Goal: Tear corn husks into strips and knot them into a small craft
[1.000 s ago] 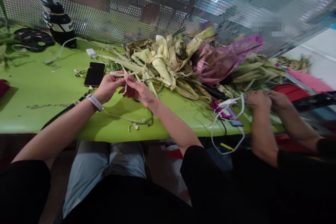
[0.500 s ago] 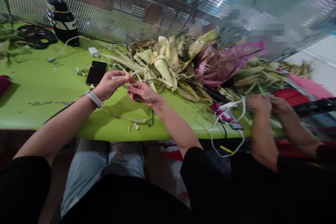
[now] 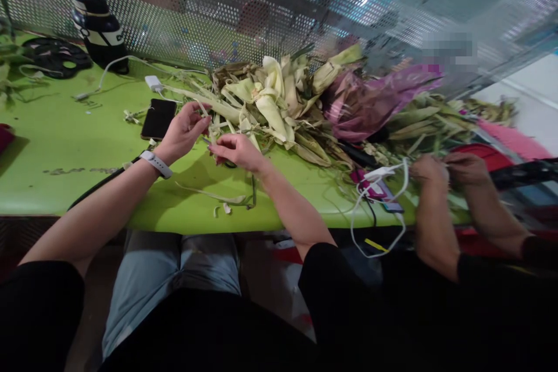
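My left hand (image 3: 182,132), with a white watch on its wrist, is over the green table (image 3: 65,145) beside a black phone (image 3: 158,118). Its fingers curl around a thin pale husk strip (image 3: 203,109). My right hand (image 3: 238,151) is just to its right, fingers pinched on a small piece that I cannot make out. Both hands work at the near edge of a big pile of pale corn husks (image 3: 270,102).
A co-worker's two hands (image 3: 449,171) work at the right beside a purple plastic bag (image 3: 370,102), a white cable (image 3: 383,186) and a second phone (image 3: 381,192). A black and white bottle (image 3: 96,23) stands at the back left by the perforated metal wall. Husk scraps (image 3: 218,200) lie near the table's front edge.
My left hand has lifted and turned toward the pile, the strip now pointing up. My right hand moved slightly up and right; a dark red thing seen under it a second ago is hidden.
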Tool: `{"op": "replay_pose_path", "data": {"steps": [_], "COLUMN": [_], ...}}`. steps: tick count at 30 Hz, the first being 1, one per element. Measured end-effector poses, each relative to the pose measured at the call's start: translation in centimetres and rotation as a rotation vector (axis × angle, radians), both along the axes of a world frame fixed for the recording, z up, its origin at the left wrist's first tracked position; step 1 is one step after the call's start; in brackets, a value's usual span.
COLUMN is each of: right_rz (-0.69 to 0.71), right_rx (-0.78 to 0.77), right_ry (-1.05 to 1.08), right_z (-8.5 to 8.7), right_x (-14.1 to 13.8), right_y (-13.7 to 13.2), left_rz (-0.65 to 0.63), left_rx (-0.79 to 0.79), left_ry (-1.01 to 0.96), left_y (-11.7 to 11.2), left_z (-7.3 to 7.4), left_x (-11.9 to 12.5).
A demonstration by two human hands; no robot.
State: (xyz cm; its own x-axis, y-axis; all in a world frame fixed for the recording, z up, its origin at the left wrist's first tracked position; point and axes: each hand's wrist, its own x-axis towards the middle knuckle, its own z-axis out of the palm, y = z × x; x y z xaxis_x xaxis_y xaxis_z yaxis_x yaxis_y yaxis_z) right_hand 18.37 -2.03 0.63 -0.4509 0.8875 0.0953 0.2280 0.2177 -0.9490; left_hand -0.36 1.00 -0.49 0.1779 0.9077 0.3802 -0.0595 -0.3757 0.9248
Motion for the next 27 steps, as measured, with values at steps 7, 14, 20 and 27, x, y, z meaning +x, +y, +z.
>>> {"op": "replay_pose_path", "data": {"steps": [7, 14, 20, 27], "right_rz": [-0.229, -0.04, -0.051, -0.144], "right_rx": [0.319, -0.079, -0.13, -0.246], "right_ry": [0.026, 0.214, 0.303, 0.411], "right_z": [0.9, -0.8, -1.1, -1.3], "right_x": [1.8, -0.6, -0.9, -0.7], "right_y": [1.1, 1.1, 1.1, 1.4], "left_rz": [-0.098, -0.066, -0.079, 0.03], "left_rx": [-0.213, -0.155, -0.029, 0.059], "left_ry": [-0.092, -0.002, 0.097, 0.064], "left_y": [-1.7, -2.0, -2.2, -0.5], "left_z": [1.1, 0.8, 0.7, 0.3], "left_x": [0.6, 1.0, 1.1, 0.3]}}
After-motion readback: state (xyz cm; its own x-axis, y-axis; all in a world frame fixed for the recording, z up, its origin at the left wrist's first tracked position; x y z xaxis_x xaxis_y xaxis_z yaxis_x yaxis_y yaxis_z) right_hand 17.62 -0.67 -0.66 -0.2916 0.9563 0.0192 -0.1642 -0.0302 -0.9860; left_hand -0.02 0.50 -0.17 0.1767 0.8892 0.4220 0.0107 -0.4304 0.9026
